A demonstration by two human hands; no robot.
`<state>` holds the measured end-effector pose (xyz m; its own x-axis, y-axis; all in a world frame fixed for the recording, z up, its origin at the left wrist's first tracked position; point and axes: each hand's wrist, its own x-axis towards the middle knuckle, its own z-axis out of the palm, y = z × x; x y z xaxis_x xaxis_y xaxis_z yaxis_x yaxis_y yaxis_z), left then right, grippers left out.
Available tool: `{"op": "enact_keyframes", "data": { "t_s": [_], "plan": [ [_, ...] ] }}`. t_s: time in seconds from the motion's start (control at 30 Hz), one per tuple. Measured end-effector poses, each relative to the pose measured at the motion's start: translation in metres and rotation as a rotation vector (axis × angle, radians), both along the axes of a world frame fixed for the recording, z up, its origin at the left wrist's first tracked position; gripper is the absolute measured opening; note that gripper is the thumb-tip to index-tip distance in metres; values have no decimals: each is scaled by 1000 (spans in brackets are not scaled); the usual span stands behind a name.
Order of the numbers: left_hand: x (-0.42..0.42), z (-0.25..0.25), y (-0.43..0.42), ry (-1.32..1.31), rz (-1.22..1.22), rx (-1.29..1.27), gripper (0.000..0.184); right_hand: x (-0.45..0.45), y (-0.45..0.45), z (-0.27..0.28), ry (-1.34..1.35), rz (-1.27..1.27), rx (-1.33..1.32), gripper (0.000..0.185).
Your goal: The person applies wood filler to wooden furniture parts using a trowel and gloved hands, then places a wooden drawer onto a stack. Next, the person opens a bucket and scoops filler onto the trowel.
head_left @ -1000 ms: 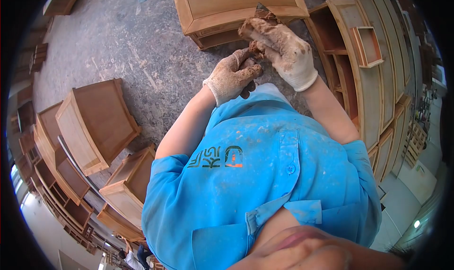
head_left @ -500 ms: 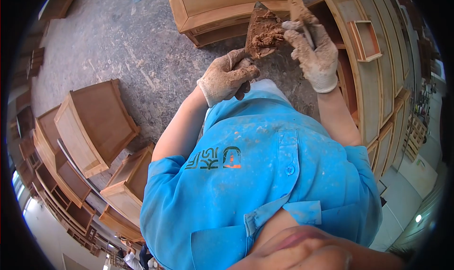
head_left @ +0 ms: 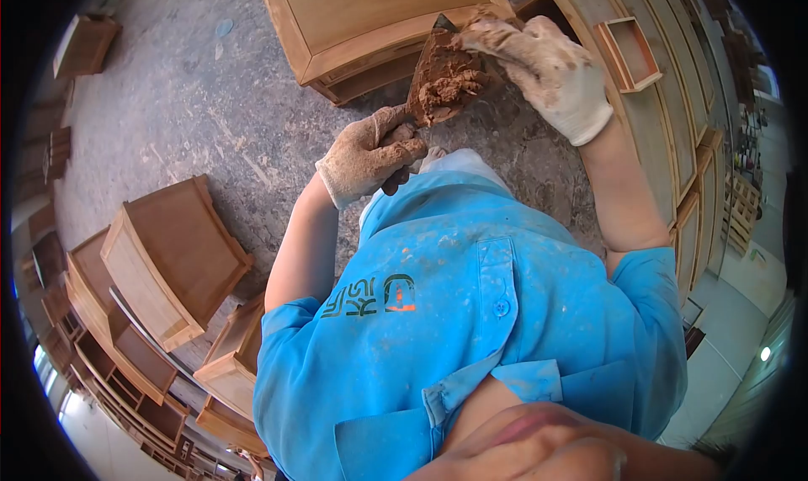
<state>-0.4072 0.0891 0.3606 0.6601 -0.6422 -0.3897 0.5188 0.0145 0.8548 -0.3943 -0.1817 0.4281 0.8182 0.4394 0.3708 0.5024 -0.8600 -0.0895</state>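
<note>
My left hand (head_left: 370, 154), in a stained whitish glove, is closed round the handle of a putty knife (head_left: 431, 56). A lump of reddish-brown paste (head_left: 452, 90) covers much of its blade. Beside the blade's upper right edge is my right hand (head_left: 547, 69), in a glove smeared with the same paste. Its fingers are bent together over something thin and paste-coated, too hidden to identify. Both hands are raised in front of the blue shirt (head_left: 454, 271).
A wooden cabinet (head_left: 370, 14) stands just beyond the hands. Tall wooden frames and a small open box (head_left: 629, 54) are at the right. More wooden cabinets (head_left: 177, 258) stand at the left on the grey, marked floor (head_left: 177, 102).
My right hand first moved right, away from the paste, uncovering the blade, and then came back beside its tip. My left hand shifted left and slightly down with the putty knife.
</note>
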Motion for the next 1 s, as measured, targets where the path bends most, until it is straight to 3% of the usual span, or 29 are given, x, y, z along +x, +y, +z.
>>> {"op": "enact_keyframes", "data": {
  "t_s": [0.13,0.3,0.4,0.47,0.6,0.8,0.93,1.0],
  "plan": [
    [-1,2,2,-39,-12,77,21,6,18,-5,131,-127,-355,27],
    [-3,-7,2,-34,-49,185,41,25,-23,-37,65,101,-321,27],
    [9,-12,-4,-15,87,110,24,32,-35,-54,502,25,894,24],
    [21,-15,-12,-25,125,78,19,43,-49,-56,615,2,1299,23],
    [51,-27,-30,74,293,170,20,83,-87,-69,933,-344,1462,29],
    [119,-70,-76,213,494,268,19,197,-196,-193,950,-328,1702,29],
    [175,-91,-120,357,618,312,16,293,-261,-279,638,-445,1580,24],
    [201,-85,-141,374,643,354,15,334,-276,-300,750,-488,1605,23]
  ]
}}
